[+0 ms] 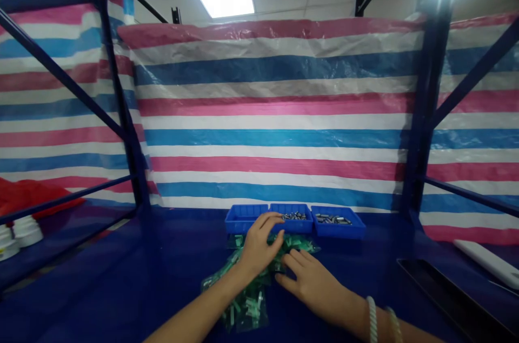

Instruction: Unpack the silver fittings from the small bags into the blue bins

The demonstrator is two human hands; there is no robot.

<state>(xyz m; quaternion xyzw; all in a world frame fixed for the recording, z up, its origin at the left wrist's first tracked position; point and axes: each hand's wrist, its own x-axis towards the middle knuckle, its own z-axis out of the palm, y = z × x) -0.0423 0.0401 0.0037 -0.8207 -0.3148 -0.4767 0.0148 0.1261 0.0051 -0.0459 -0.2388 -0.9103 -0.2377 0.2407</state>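
Observation:
Clear plastic bags of small green pieces lie in a heap on the blue surface in front of me. My left hand is over the upper part of the heap, thumb and fingers apart, with nothing visible between them. Lower and to the right, my right hand rests at the heap's right edge. Its fingers are bent and its thumb stands apart, and I see nothing held there. Just behind the heap, a middle blue bin contains small metal parts, and a right blue bin contains longer metal pieces.
A left blue bin adjoins the middle one. Dark blue rack posts and striped sheeting enclose the surface. On the right lie a dark flat tray-like object and a white object. White containers stand at far left.

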